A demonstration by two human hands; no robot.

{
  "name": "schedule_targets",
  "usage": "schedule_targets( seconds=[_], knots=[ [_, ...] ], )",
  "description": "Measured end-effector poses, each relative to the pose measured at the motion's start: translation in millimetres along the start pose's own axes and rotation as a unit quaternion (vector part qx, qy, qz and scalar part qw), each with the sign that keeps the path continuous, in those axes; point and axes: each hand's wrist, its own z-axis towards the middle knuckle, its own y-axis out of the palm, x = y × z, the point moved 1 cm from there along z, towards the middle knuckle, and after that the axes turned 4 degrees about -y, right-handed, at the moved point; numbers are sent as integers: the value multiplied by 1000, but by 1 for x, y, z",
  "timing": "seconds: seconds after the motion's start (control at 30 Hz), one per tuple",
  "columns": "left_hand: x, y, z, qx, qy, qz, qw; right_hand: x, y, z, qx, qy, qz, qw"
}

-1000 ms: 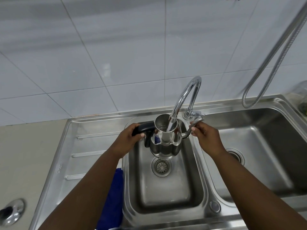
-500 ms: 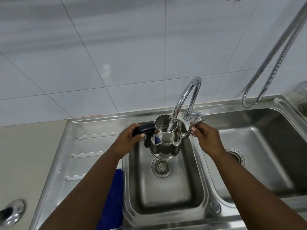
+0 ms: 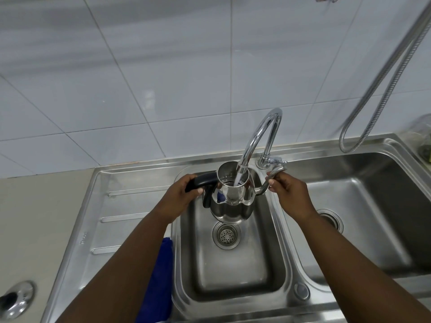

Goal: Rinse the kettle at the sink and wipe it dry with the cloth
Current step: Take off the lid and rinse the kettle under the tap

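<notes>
two hands hold the work: the left hand point(image 3: 179, 197) has its fingers point(image 3: 194, 191) clenched round the black handle point(image 3: 202, 181) of the shiny, bulbous stainless steel kettle point(image 3: 232, 201), and the right hand point(image 3: 288, 193) pinches its curved spout point(image 3: 268, 183). the kettle hangs over the small steel sink basin point(image 3: 233, 271), just above the round drain strainer point(image 3: 225, 234), with water from the curved chrome tap point(image 3: 258, 136) running into its open top. it looks rigid, slick when wet, and likely growing heavier as it fills, so the handle seems the safest hold. a blue cloth point(image 3: 158, 283) lies on the draining board beside the basin.
</notes>
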Motion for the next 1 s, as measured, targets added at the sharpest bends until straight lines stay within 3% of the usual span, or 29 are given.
schedule_targets(
  seconds=[0.43,0.6,0.77,0.87,1.0],
  knots=[
    [-4,1,-1,-13,-2,4,1000,-1,-1,-2,-4,-2,-13,1000],
    [-3,1,-1,-15,2,6,1000,1,-7,-10,106,-87,-138,981],
    [-4,1,-2,-12,-2,-4,1000,22,6,-13,-104,-55,-375,919],
    [-5,1,-2,-10,-3,-5,1000,21,9,-5,-116,-47,-403,907],
    [-6,1,0,-16,-10,-1,1000,8,5,21,-96,-37,-365,925]
  ],
)
